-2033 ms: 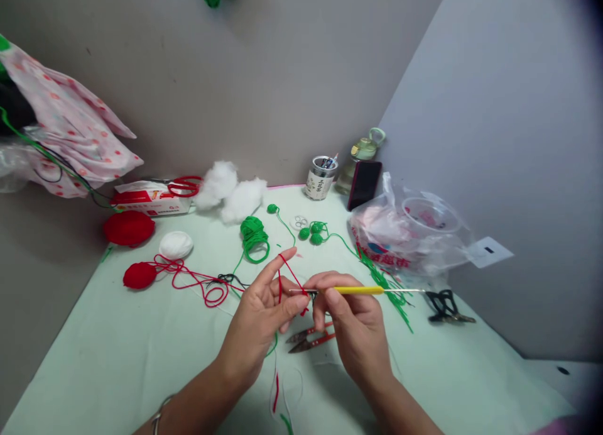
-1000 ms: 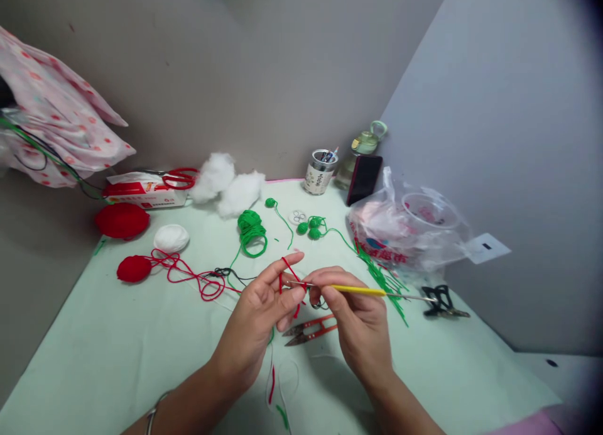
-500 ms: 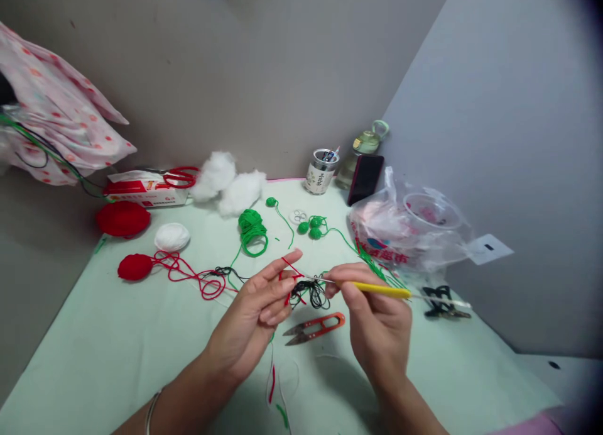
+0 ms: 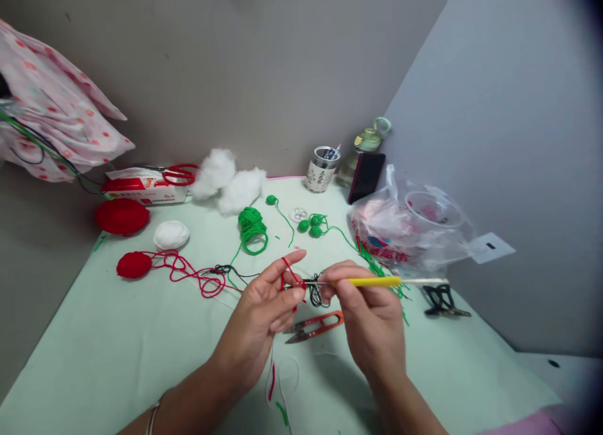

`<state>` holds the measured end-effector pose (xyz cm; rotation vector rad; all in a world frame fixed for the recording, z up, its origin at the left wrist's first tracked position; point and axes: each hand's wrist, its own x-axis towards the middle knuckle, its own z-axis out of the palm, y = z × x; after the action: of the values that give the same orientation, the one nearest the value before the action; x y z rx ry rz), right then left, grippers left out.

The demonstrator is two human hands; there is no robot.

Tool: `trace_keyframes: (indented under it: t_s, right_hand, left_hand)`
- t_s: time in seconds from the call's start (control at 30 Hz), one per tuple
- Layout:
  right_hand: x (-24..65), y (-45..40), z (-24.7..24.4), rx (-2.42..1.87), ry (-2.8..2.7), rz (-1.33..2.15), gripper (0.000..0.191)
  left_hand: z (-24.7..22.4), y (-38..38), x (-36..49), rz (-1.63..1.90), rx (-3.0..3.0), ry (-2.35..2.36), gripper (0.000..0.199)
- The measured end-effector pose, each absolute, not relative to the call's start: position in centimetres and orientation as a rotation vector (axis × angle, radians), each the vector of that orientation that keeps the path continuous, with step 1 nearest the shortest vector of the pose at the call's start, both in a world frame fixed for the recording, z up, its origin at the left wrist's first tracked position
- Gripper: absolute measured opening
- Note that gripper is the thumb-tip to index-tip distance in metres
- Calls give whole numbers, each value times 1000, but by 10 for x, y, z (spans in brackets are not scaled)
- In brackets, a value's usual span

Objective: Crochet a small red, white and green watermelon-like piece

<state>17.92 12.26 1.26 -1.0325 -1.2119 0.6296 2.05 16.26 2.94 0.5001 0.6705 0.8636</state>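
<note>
Red yarn (image 4: 293, 271) runs over the raised index finger of my left hand (image 4: 264, 309), whose thumb and other fingers pinch a small red loop of it. My right hand (image 4: 370, 315) grips a crochet hook by its yellow handle (image 4: 374, 282), held nearly level. The metal tip of the hook points left and meets the red yarn at my left fingertips. Behind the fingers lies a tangle of black yarn (image 4: 318, 295). Orange thread snips (image 4: 320, 325) rest on the table between my hands, partly behind the left one.
Red yarn balls (image 4: 134, 265), a white ball (image 4: 171, 235) and green yarn (image 4: 252, 224) lie left and centre. Stuffing (image 4: 242, 190), a pen tin (image 4: 321, 171), a phone (image 4: 366, 178) and a bottle (image 4: 353, 158) stand behind. Rightward are a plastic bag (image 4: 405, 224) and black clip (image 4: 440, 300).
My right hand has shifted slightly left with the hook, which is now more level. The hook tip sits closer in to my left fingertips, and the left thumb is a little lower.
</note>
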Motion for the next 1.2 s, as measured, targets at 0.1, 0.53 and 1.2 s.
trace_keyframes:
  t_s: [0.1,0.53,1.2]
  right_hand:
    - [170,119,12,-1074,-1446,377,29]
    - [177,124,9,-1095,-1176,709,14]
    - [179,128,5,-943,-934,974,16]
  left_hand:
    - [28,159,23,889,515,685,63]
    - [27,158,24,839,511,676,65]
    - [26,165,20,797,550,658,45]
